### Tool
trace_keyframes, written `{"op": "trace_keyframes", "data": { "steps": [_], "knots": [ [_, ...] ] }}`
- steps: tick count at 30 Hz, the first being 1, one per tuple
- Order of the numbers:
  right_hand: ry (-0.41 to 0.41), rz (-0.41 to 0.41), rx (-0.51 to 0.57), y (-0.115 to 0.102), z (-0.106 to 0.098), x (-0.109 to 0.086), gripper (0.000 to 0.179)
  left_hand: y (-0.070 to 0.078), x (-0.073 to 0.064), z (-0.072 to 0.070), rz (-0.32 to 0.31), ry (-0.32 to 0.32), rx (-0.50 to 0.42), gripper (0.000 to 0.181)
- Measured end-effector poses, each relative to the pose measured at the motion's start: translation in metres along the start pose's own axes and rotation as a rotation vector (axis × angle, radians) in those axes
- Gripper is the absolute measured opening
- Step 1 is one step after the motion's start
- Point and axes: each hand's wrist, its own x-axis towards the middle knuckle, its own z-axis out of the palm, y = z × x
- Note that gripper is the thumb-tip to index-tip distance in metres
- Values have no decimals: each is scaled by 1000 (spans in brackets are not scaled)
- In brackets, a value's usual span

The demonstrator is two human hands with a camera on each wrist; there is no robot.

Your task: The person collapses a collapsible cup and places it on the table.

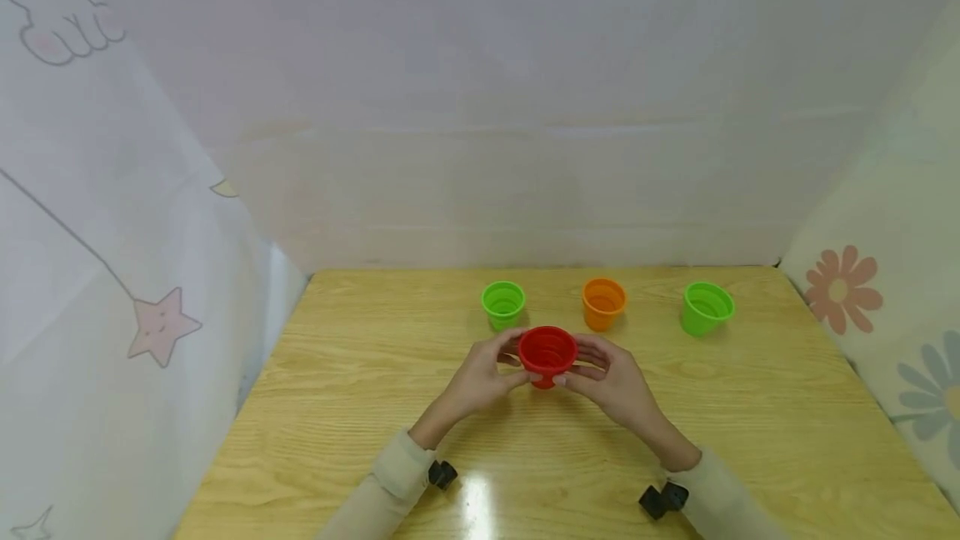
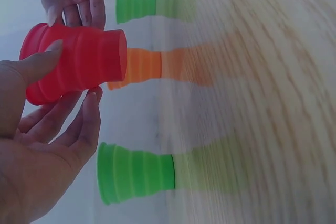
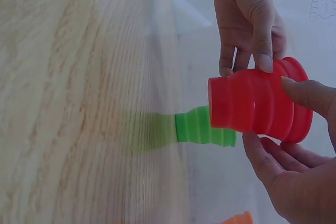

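A red ribbed collapsible cup [image 1: 548, 350] is held upright between both hands, its base raised off the table in the wrist views. My left hand [image 1: 483, 375] grips its left side, thumb at the near face and fingers round the back. From the right, my right hand [image 1: 611, 382] holds it the same way. Behind the red cup stand a green cup [image 1: 503, 305] and an orange cup [image 1: 603, 303]. Another green cup [image 1: 707, 308] stands farther right. In the left wrist view the red cup [image 2: 76, 61] overlaps the orange cup [image 2: 144, 64].
The wooden table [image 1: 360, 407] reaches back to a pale curtain [image 1: 525, 148], with printed curtains at both sides. Black wrist devices sit at the left sleeve [image 1: 390, 482] and the right sleeve [image 1: 716, 494]. The standing cups form a row near the table's back edge.
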Motion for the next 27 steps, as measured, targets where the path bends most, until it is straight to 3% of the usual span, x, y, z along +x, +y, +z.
{"op": "trace_keyframes", "data": {
  "steps": [12, 27],
  "knots": [
    [10, -16, -6, -1, -1, 3, 75, 5, 1, -2, -49, -32, -23, 57],
    [-5, 24, -66, 2, 0, 5, 66, 6, -1, -5, -157, -35, -86, 63]
  ]
}}
